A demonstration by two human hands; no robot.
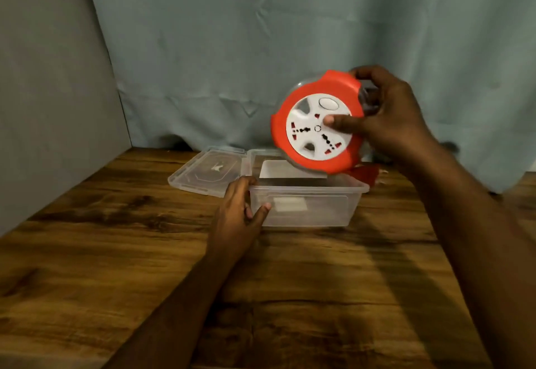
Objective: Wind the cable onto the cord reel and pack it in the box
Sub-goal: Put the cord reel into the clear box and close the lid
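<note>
A round red cord reel (pixel 293 162) with a white socket face hangs tilted just above the open clear plastic box (pixel 307 210). My right hand (pixel 388 116) grips the reel at its right edge, thumb pressed on the white face near the centre. The reel's lower rim overlaps the box's back opening. My left hand (pixel 239 206) holds the box's near left corner, fingers on the rim and thumb on the front wall. No loose cable shows; a red piece (pixel 368 172) lies behind the box at the right.
The box's clear lid (pixel 208 172) lies flat to the left of the box. Everything rests on a wooden table (pixel 116 267). A blue-grey cloth backdrop (pixel 261 35) hangs behind, and a grey wall panel (pixel 52 93) stands at the left.
</note>
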